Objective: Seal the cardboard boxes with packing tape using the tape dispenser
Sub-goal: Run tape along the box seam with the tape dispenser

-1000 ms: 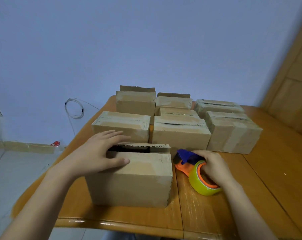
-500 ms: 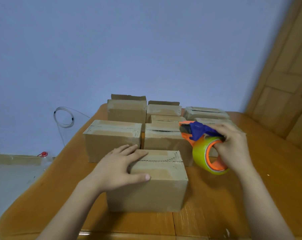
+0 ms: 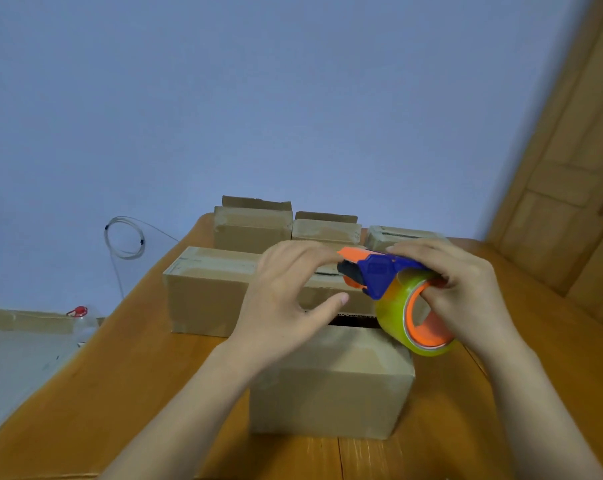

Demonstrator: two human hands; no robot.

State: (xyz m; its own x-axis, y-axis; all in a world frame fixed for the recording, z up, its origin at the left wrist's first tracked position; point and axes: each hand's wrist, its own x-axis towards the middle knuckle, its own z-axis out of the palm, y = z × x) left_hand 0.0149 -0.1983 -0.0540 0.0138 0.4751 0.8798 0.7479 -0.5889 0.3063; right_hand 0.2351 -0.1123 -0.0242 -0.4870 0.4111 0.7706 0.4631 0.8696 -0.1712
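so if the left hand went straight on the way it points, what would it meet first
The dispenser, held by the right hand: the left hand looks nearly on its orange nose, though depth is unclear.

Nothing readable is turning up here: the cardboard boxes (image 3: 327, 386) are showing plain brown faces, and the tape dispenser (image 3: 379, 275) is showing no lettering, number or logo that can be made out.
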